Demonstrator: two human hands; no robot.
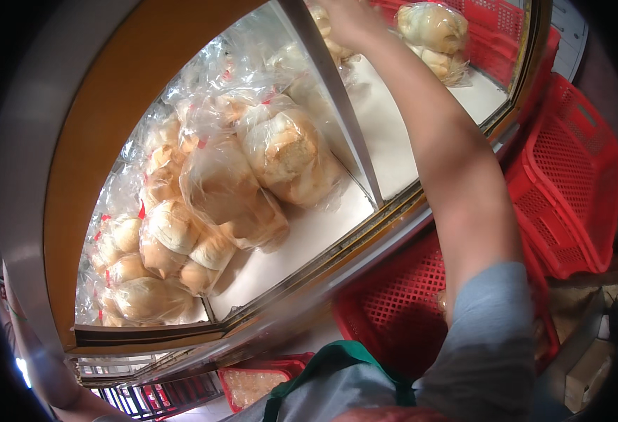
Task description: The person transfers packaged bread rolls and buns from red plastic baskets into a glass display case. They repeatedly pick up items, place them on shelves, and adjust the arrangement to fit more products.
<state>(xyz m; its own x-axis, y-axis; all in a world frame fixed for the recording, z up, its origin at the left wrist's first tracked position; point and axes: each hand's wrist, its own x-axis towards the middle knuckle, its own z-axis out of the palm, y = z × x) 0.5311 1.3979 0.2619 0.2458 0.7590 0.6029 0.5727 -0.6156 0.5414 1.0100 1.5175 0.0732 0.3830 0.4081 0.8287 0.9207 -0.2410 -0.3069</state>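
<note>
My right arm reaches across the display case to its far part, where my right hand is beside a plastic bag of bread. The picture's upper edge cuts the hand off, and its fingers are too hidden to show a grip. On the far right of the shelf stands another bag of bread rolls. Nearer, several clear bags of bread with red ties lean together on the white shelf. My left forearm runs up along the outside of the case at the left rim; its hand is out of sight.
A slanting divider splits the case, and a metal-edged sill runs along its near side. Red perforated crates stand at the right, with another red crate below the sill. A smaller red crate holds wrapped goods.
</note>
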